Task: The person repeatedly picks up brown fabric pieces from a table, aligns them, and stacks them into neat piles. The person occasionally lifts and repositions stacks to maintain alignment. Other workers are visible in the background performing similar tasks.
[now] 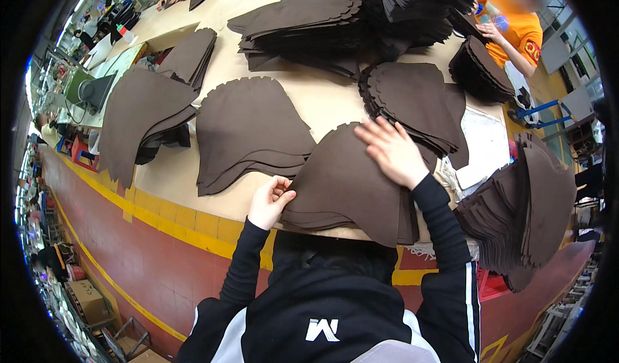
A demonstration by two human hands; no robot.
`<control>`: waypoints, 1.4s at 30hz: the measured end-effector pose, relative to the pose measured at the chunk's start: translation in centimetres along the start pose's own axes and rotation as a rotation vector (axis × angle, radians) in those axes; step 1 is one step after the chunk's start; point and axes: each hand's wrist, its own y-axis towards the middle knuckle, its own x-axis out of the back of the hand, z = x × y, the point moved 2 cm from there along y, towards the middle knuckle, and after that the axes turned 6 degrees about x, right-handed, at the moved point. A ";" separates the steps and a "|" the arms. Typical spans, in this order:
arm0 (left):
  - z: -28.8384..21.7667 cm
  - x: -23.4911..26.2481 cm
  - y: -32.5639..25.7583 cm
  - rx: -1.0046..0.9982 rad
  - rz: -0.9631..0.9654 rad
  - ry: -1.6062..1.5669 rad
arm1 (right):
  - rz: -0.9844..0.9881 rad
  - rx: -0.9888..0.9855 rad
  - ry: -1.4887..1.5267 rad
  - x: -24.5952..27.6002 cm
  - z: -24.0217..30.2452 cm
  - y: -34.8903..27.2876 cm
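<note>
- The right hand (392, 151) lies flat, fingers spread, on top of a stack of dark brown cut pieces (348, 186) at the near edge of the worktop (322, 98).
- The left hand (271, 198) is at the left edge of the same stack, its fingers curled and pinching the edge of the top pieces; the two hands are apart, one at each side of the stack.
- The pieces have a curved outline with a notched, scalloped rim.
- Just left of this stack, a second stack of the same brown pieces (248, 134) lies on the worktop, apart from it.
- Farther left, a third, larger pile (145, 115) hangs partly over the near edge.
- Behind the right hand, another stack with scalloped rims (416, 102) touches or overlaps the held stack; which, I cannot tell.
- Taller heaps (303, 21) sit toward the far edge.
- At the far right corner, a person in an orange shirt (516, 31) stands by a further pile (480, 69).
- A heap of brown pieces (529, 208) rests off the right end.
</note>
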 end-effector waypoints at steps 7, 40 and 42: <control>-3.7 2.2 -1.6 -0.141 -0.282 -0.071 | -0.162 -0.090 0.161 4.2 0.3 -2.3; -3.6 10.1 -1.1 -0.382 -0.775 0.575 | 0.103 0.472 0.313 1.9 7.0 -6.4; -3.2 6.7 -1.7 -0.325 -0.580 0.267 | 0.104 0.461 0.355 -0.2 5.9 -4.9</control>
